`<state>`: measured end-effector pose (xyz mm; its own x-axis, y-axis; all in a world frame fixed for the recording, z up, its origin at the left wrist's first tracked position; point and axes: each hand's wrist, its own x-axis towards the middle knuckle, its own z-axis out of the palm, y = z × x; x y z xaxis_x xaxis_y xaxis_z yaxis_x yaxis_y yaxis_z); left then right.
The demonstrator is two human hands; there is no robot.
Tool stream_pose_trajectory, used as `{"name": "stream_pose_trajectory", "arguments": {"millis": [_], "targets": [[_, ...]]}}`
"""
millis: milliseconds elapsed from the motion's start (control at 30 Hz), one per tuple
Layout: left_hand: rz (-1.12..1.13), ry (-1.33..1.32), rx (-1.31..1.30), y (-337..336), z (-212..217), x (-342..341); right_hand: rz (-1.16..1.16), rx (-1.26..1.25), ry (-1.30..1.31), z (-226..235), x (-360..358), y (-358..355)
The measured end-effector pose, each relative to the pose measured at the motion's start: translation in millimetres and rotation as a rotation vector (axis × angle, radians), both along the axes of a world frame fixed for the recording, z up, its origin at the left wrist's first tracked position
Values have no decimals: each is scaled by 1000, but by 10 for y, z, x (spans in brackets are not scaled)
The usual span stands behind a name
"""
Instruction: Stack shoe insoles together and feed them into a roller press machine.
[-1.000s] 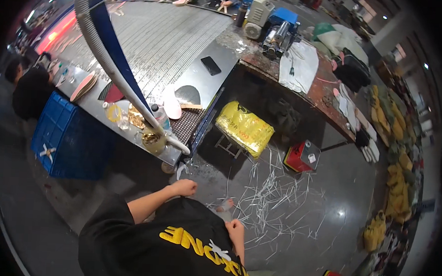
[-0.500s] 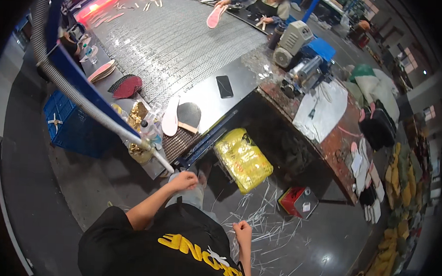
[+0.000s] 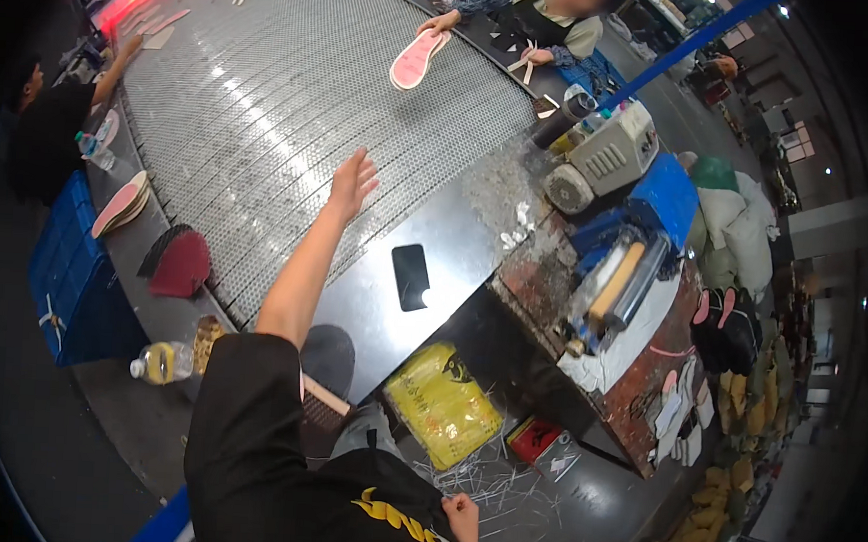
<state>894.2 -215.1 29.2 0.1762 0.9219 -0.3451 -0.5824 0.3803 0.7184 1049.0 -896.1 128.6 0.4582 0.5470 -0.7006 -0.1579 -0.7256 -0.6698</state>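
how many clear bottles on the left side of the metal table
2 visible: the yellow-banded bottle beside the person's left sleeve, and the farther bottle near the stacked insoles. The sleeve may hide others.

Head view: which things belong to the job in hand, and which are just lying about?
Likely part of the job:
- metal mesh surface, under the person's outstretched left hand
- pink insole, held by a co-worker

Apparently just lying about:
- black phone
- yellow-labelled bottle
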Motion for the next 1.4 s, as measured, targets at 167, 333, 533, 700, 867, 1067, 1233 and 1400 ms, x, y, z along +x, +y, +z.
{"name": "stream_pose_trajectory", "arguments": {"millis": [167, 333, 533, 700, 867, 1067, 1233, 1400], "targets": [[-24, 150, -56, 1262, -31, 446, -57, -79, 1, 77, 126, 641], [30, 230, -75, 2071, -289, 874, -32, -118, -32, -37, 179, 885], [-32, -175, 86, 2488, -382, 1275, -48, -191, -14, -75, 183, 1202], [-113, -306, 34, 2218, -379, 1424, 170, -199, -92, 8, 228, 1563], [-109, -272, 55, 673, 38, 964, 465, -9, -321, 216, 402, 2710], [-188, 331, 292, -1337, 687, 628, 214, 566, -58, 395, 415, 4358], [-347, 509, 693, -2158, 1093, 396, 154, 732, 198, 572, 247, 4478], [-382, 153, 406, -2689, 1367, 306, 223, 775, 201, 634, 288, 3942]]}}
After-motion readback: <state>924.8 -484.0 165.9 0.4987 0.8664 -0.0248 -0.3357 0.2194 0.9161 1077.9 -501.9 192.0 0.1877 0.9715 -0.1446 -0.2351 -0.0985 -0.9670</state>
